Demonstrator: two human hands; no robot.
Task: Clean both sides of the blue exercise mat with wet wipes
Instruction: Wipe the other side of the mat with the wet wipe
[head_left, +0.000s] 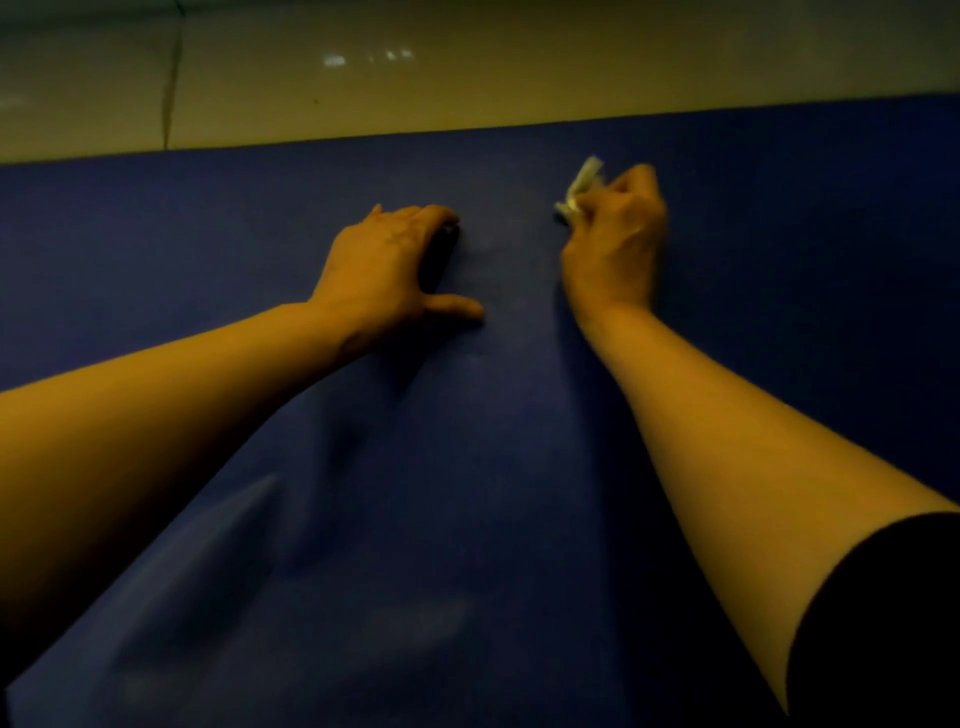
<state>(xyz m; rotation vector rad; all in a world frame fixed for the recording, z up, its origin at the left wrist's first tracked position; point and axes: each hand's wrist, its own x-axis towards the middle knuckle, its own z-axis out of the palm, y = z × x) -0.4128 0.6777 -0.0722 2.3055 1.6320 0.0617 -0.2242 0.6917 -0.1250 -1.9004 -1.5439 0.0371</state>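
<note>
The blue exercise mat (493, 441) lies flat and fills most of the view, its far edge running across the upper part. My left hand (395, 265) rests on the mat near the middle, fingers bent at the tips and thumb spread to the right. My right hand (618, 234) is a little farther right and grips a crumpled white wet wipe (579, 192), which sticks out at the left of the curled fingers and touches the mat.
Beyond the mat's far edge is a glossy pale tiled floor (467, 67) with light reflections. A dark grout line (171, 78) runs down it at the left. A black sleeve (883, 613) covers my right upper arm.
</note>
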